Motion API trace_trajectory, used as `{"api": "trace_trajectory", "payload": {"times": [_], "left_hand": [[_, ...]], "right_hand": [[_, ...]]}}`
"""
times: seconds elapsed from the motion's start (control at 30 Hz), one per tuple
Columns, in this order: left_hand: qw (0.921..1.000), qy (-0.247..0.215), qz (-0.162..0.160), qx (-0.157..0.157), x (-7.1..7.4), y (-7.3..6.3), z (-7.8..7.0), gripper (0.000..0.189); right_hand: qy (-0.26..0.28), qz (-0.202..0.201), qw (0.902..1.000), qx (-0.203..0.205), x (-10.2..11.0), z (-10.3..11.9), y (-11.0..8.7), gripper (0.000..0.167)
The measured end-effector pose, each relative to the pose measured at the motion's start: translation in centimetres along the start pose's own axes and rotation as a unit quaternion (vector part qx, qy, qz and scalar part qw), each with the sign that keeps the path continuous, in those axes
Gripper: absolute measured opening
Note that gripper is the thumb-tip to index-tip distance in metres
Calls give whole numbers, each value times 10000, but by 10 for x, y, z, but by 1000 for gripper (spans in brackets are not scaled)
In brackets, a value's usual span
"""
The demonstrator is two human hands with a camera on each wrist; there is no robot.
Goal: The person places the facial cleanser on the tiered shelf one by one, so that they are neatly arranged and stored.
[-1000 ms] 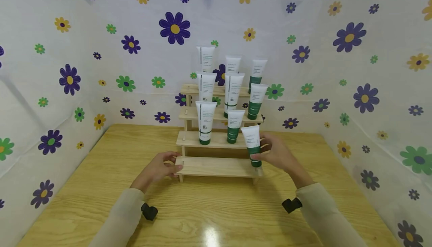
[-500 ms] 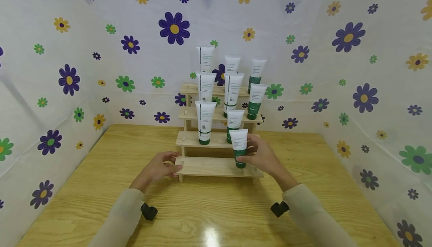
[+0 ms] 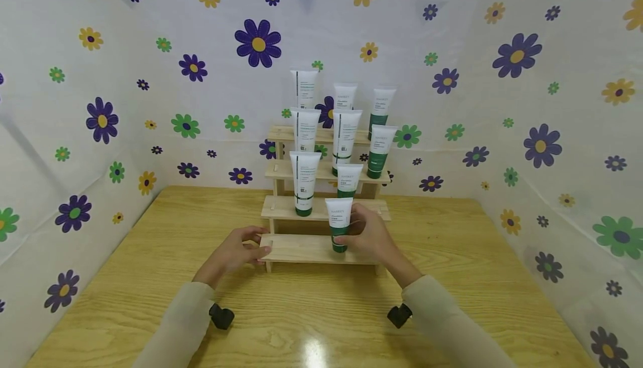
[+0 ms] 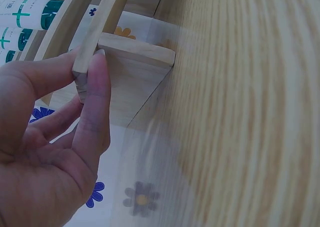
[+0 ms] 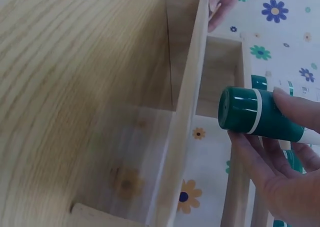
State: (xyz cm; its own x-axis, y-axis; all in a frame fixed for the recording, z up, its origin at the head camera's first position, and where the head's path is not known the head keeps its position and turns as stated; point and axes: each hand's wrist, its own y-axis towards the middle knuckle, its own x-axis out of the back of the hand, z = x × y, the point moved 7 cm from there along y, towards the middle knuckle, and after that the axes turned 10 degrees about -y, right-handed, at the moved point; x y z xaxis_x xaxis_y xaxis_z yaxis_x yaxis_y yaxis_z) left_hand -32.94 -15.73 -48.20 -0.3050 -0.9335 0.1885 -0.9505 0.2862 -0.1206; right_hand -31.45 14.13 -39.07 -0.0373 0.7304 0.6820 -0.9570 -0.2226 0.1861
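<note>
My right hand [image 3: 369, 234] holds a white and green squeeze tube [image 3: 339, 220], cap down, over the middle of the lowest shelf [image 3: 296, 248]. In the right wrist view thumb and fingers pinch the tube's green end [image 5: 265, 112], and its cap stands apart from the shelf board. With my left hand [image 3: 238, 252] I pinch the left end of that lowest board; the left wrist view shows thumb and fingers [image 4: 95, 102] round the board's end [image 4: 82, 67]. The wooden stepped rack [image 3: 281, 207] stands on the table.
Several more tubes stand cap down on the upper steps, among them a tall white tube [image 3: 304, 181] and a shorter one [image 3: 349, 178] right behind the held tube. Flower-patterned cloth [image 3: 211, 38] encloses the wooden table [image 3: 281, 312] at the back and sides.
My right hand has carried the tube leftward along the lowest shelf, from its right end to near the middle, and the tube has come more upright. The left hand keeps its place.
</note>
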Motion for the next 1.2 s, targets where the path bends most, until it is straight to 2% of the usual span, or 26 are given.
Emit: {"api": "trace_trajectory", "payload": {"times": [0.3,0.8,1.2], "left_hand": [[10000,-47,36,-20,0,0,0,55],[9998,94,94,-119,-1,-3,-3,56],[9999,-132,37,40,0,-1,0,56]], "right_hand": [[204,-171,9996,-59,-18,-1,2,57],[378,-280,9987,171,-33,4,2,54],[435,-262,9986,165,-36,5,3,54]]}}
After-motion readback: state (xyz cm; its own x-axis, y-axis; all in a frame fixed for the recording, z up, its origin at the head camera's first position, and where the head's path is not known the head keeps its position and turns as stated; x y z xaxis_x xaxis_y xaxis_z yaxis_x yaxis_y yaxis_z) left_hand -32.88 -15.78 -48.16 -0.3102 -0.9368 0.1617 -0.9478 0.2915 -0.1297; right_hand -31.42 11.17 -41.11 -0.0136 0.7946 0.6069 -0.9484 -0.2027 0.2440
